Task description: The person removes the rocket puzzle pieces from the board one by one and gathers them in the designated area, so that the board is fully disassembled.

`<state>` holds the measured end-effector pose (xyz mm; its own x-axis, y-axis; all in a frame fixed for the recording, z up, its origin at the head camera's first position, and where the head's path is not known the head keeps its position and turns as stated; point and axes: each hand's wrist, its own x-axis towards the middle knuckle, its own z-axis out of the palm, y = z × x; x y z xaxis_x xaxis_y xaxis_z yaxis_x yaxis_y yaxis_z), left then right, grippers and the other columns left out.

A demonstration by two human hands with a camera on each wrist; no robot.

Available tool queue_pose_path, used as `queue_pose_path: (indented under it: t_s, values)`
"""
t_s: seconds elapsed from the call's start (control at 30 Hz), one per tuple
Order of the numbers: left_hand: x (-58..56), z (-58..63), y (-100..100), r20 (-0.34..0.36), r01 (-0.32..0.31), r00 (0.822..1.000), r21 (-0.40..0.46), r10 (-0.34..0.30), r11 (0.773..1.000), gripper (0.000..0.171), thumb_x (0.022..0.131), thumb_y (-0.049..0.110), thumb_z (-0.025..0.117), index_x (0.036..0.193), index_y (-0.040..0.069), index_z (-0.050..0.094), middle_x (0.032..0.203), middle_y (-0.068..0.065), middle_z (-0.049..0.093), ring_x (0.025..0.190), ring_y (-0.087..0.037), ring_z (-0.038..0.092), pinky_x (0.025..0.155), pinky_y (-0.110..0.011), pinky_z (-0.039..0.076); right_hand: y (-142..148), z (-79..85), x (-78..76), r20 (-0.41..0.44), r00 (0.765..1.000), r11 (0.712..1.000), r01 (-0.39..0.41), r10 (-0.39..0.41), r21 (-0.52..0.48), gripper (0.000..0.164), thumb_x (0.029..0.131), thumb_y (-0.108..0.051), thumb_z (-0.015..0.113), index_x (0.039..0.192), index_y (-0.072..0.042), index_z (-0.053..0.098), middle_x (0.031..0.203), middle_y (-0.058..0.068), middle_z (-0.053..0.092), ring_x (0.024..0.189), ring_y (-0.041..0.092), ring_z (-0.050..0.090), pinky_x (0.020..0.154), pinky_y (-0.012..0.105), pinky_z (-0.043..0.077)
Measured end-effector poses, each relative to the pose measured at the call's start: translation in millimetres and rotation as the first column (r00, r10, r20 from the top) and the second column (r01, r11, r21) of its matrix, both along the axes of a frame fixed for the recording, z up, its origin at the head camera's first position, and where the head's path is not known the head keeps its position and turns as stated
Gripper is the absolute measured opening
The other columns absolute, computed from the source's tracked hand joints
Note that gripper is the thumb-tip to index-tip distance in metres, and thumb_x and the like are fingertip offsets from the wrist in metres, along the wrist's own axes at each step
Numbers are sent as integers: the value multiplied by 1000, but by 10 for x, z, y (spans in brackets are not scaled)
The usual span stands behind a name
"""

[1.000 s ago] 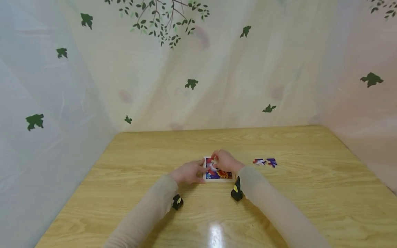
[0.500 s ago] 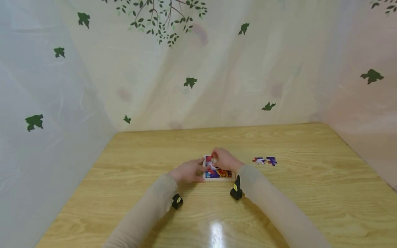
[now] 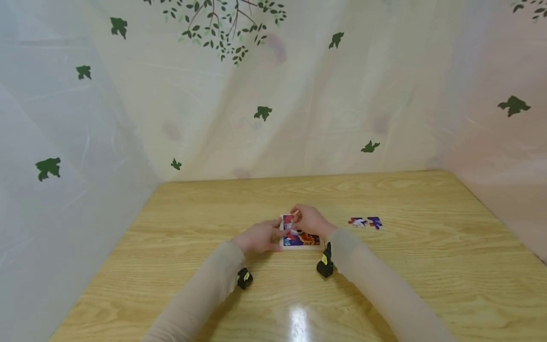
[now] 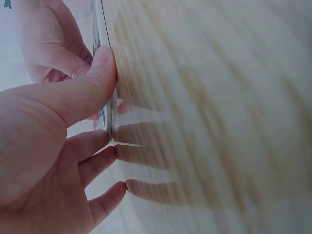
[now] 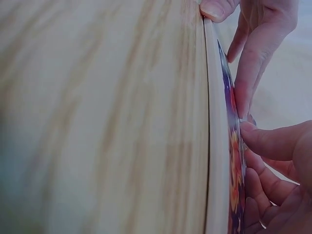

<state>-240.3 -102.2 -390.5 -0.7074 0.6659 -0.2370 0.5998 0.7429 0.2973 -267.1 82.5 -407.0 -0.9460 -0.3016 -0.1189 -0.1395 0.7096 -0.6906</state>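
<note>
A small jigsaw puzzle (image 3: 304, 240) with a white border and a purple, red and orange picture lies flat on the table. My left hand (image 3: 260, 236) steadies its left side: the thumb touches the near edge, and one extended finger presses on the picture. Over the upper middle of the puzzle, my right hand (image 3: 312, 221) has its fingers curled and pinches a puzzle piece (image 5: 251, 119) at the surface, beside the left fingertip. That piece is mostly hidden by fingers. Two loose puzzle pieces, one red and white (image 3: 358, 222), one purple (image 3: 374, 223), lie to the right.
The wooden table (image 3: 205, 204) reaches back to a pale curtain (image 3: 307, 118) printed with leaves and birds. A black wrist camera (image 3: 245, 278) hangs under the left wrist, another black camera (image 3: 325, 266) under the right, both close above the tabletop.
Both hands stay at the same places on the puzzle, with only slight shifts of the right fingers. The head view has tilted a little. The loose pieces have not moved.
</note>
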Motion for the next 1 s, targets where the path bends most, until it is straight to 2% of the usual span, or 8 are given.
queue_pose_path:
  t_s: [0.5, 0.87, 1.0]
  values:
    - [-12, 8, -20, -4, 1, 1000, 1, -1, 1000, 56, 88, 32, 65, 139, 17, 48, 154, -21, 23, 137, -39, 33, 113, -45, 29, -31, 30, -5, -11, 1000, 999, 5, -6, -41, 28, 82, -1, 69, 109, -4, 62, 84, 5, 61, 64, 13, 54, 57, 23, 48]
    - [-177, -73, 119, 5, -71, 997, 14, 71, 997, 57, 88, 32, 65, 140, 17, 47, 154, -19, 23, 136, -38, 34, 112, -44, 30, 103, -34, -270, -41, 998, 996, -45, 42, -74, 26, 81, 0, 70, 106, -1, 63, 82, 7, 62, 65, 14, 56, 57, 24, 50]
    - [-227, -80, 162, 1, -102, 995, 22, 102, 995, 57, 88, 32, 65, 140, 18, 46, 154, -19, 23, 137, -38, 33, 112, -45, 30, 146, -30, -375, -97, 992, 997, -78, 77, -16, 25, 80, -3, 72, 104, -1, 66, 81, 6, 63, 65, 13, 55, 58, 24, 49]
